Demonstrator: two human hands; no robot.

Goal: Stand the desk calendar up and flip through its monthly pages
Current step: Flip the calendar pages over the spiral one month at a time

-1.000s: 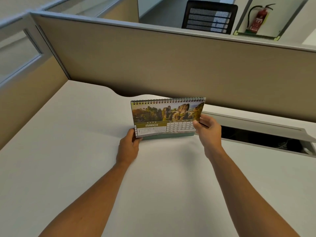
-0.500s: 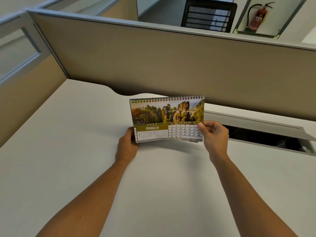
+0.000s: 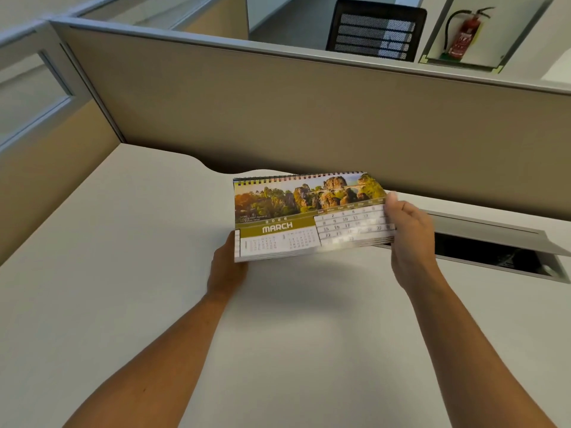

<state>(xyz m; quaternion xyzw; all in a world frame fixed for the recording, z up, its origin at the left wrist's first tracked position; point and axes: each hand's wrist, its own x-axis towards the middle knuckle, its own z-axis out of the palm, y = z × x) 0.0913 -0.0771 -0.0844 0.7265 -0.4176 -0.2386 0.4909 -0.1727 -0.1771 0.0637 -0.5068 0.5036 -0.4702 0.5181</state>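
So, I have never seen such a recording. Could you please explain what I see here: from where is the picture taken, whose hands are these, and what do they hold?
The camera sits on a person's head and looks forward and down, so the two bare arms are that person's own. No machine is involved. The left hand holds the lower left corner of a spiral-bound desk calendar, open at March. The right hand grips its right edge, which looks blurred. The calendar is tilted above a pale desk. Behind stands a beige partition.
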